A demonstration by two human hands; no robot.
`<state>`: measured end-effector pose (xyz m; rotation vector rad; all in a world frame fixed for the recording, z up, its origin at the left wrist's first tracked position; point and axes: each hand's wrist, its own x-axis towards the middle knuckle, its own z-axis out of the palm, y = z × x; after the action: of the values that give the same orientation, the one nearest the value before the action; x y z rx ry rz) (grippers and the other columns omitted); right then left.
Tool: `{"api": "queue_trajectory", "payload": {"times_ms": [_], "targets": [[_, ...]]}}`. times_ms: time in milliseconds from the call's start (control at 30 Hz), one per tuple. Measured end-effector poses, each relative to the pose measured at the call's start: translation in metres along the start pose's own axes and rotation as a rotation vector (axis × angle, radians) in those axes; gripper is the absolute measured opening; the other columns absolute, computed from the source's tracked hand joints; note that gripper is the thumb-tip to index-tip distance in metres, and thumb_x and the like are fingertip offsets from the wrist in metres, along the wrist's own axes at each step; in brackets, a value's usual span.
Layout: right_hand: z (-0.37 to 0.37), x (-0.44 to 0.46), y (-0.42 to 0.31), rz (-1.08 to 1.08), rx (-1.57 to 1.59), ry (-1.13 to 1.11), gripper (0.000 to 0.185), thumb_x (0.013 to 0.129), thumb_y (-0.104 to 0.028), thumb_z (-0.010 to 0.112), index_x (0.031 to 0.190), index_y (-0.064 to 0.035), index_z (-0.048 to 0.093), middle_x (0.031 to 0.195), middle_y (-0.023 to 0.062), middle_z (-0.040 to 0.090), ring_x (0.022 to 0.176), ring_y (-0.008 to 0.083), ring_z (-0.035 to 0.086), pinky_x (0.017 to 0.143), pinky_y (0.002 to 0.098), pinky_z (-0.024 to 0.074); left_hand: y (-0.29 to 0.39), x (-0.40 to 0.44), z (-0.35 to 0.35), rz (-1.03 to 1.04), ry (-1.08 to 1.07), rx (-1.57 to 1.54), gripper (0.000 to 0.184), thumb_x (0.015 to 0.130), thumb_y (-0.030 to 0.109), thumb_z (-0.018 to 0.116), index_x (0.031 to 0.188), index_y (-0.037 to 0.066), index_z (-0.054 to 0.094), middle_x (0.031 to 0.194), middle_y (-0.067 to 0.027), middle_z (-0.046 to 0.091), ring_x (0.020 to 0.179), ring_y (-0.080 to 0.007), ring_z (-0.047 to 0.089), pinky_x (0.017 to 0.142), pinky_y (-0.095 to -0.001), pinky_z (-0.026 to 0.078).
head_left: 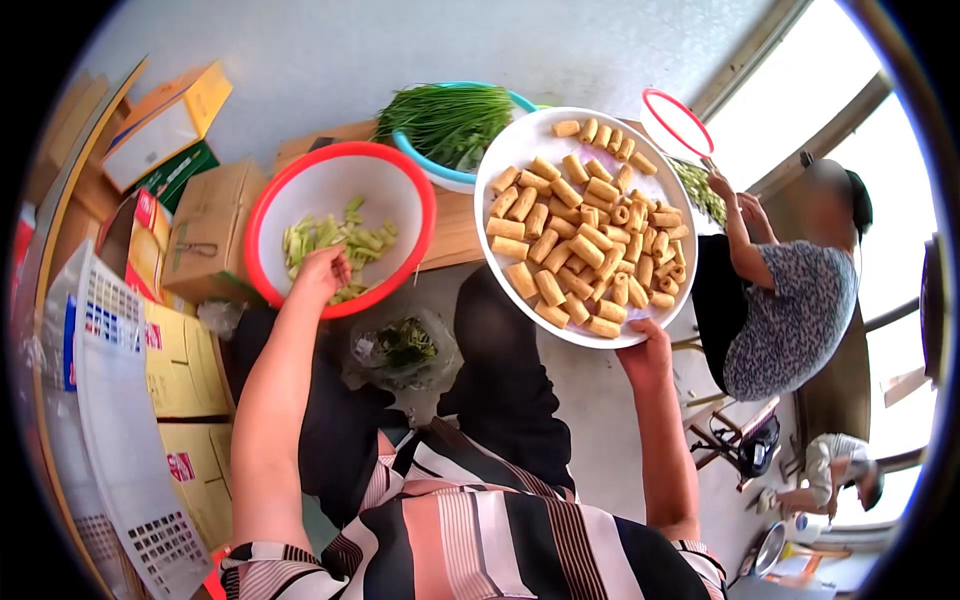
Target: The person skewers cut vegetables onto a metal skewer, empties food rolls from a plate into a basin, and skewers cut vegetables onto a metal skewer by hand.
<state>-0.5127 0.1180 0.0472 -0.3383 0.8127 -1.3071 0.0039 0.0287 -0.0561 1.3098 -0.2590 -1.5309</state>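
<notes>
My left hand [322,274] reaches over the near rim of a red-rimmed white basin [424,215], its fingers curled among cut pale green vegetable pieces [372,240]; whether a piece is between them is too small to tell. On the right, my right hand [648,352] grips the lower edge of a round white tray [500,150], thumb on the rim. The tray bears a heap of short brown rolled pieces [590,235] and looks tilted. Behind the two containers, a blue-rimmed bowl [415,160] holds long green stalks [445,115].
Cardboard boxes [205,225] and a white plastic crate [120,400] stand at the left. A plastic bag of greens [405,345] lies below the basin. At the right, a seated person [795,300] handles stalks by a red-rimmed container [680,122]; another person [835,470] is farther off.
</notes>
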Motion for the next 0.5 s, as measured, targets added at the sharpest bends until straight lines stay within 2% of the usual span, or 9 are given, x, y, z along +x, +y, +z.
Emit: {"api": "queue_trajectory", "payload": {"times_ms": [200,233,267,333,367,400,433,467,500], "targets": [[0.082,0.049,0.018,0.057,-0.162,-0.065,0.059,0.071,0.002,0.043,0.129,0.0023,0.031,0.125,0.017,0.045,0.117,0.032,0.047,0.101,0.0457,0.0376,0.002,0.01,-0.018,0.029,-0.06,-0.108,0.015,0.09,0.011,0.048,0.102,0.003,0.052,0.065,-0.0025,0.053,0.055,-0.0155,0.055,0.043,-0.0281,0.044],[0.088,0.053,-0.002,0.137,-0.146,-0.022,0.058,0.071,0.002,0.043,0.128,0.0027,0.031,0.125,0.0173,0.045,0.117,0.0325,0.046,0.101,0.046,0.0373,0.004,-0.02,0.009,-0.016,0.055,-0.067,0.018,0.09,0.012,0.047,0.105,0.004,0.05,0.066,-0.0014,0.051,0.052,-0.0147,0.051,0.042,-0.0268,0.04],[0.109,0.054,0.011,0.116,-0.178,-0.032,0.058,0.071,0.002,0.043,0.128,0.0032,0.032,0.125,0.0176,0.045,0.117,0.0329,0.046,0.101,0.0464,0.037,0.004,-0.013,0.002,0.009,0.03,-0.09,0.018,0.09,0.012,0.047,0.105,0.004,0.05,0.066,-0.0014,0.051,0.052,-0.0147,0.051,0.042,-0.0268,0.04],[0.118,0.076,0.025,0.133,-0.129,-0.043,0.055,0.072,0.003,0.044,0.126,0.0045,0.033,0.124,0.0183,0.046,0.117,0.0344,0.046,0.102,0.0467,0.0364,0.003,-0.007,-0.002,0.04,0.199,-0.155,0.017,0.089,0.015,0.049,0.103,0.006,0.05,0.066,-0.0009,0.051,0.052,-0.014,0.048,0.042,-0.0288,0.038],[0.129,0.082,0.031,0.126,-0.166,-0.03,0.054,0.073,0.002,0.045,0.125,0.0046,0.034,0.123,0.0188,0.046,0.115,0.0344,0.047,0.101,0.0464,0.0373,0.003,-0.004,-0.005,0.05,0.241,-0.162,0.015,0.086,0.015,0.052,0.097,0.006,0.052,0.068,-0.0009,0.051,0.056,-0.0134,0.046,0.049,-0.031,0.039],[0.141,0.086,0.036,0.119,-0.202,-0.015,0.053,0.073,0.001,0.045,0.125,0.0048,0.034,0.122,0.0193,0.047,0.113,0.0345,0.049,0.101,0.046,0.0383,0.002,-0.002,-0.01,0.055,0.236,-0.175,0.015,0.086,0.015,0.052,0.097,0.006,0.052,0.068,-0.0009,0.051,0.056,-0.0134,0.046,0.049,-0.031,0.039],[0.146,0.095,0.041,0.099,-0.24,-0.027,0.049,0.074,0.0,0.047,0.122,0.0058,0.037,0.117,0.0191,0.05,0.108,0.0331,0.052,0.097,0.0445,0.0418,0.001,-0.001,-0.012,0.142,0.281,-0.037,0.022,0.083,0.02,0.056,0.103,0.009,0.054,0.087,-0.0029,0.054,0.077,-0.0158,0.049,0.062,-0.0365,0.041],[0.142,0.11,0.022,0.18,-0.214,0.005,0.049,0.074,0.0,0.047,0.122,0.0058,0.037,0.117,0.0191,0.05,0.108,0.0331,0.052,0.097,0.0445,0.0418,0.004,-0.021,0.006,0.171,0.393,0.157,0.031,0.081,0.024,0.059,0.108,0.012,0.055,0.105,-0.0048,0.056,0.099,-0.0182,0.051,0.076,-0.042,0.043],[0.148,0.116,0.025,0.157,-0.323,0.03,0.049,0.073,-0.002,0.048,0.12,0.0061,0.038,0.114,0.0187,0.051,0.105,0.0328,0.054,0.095,0.0443,0.0442,0.004,-0.021,0.005,0.179,0.396,0.143,0.031,0.081,0.024,0.059,0.108,0.012,0.055,0.105,-0.0048,0.056,0.099,-0.0182,0.051,0.076,-0.042,0.043]]}}
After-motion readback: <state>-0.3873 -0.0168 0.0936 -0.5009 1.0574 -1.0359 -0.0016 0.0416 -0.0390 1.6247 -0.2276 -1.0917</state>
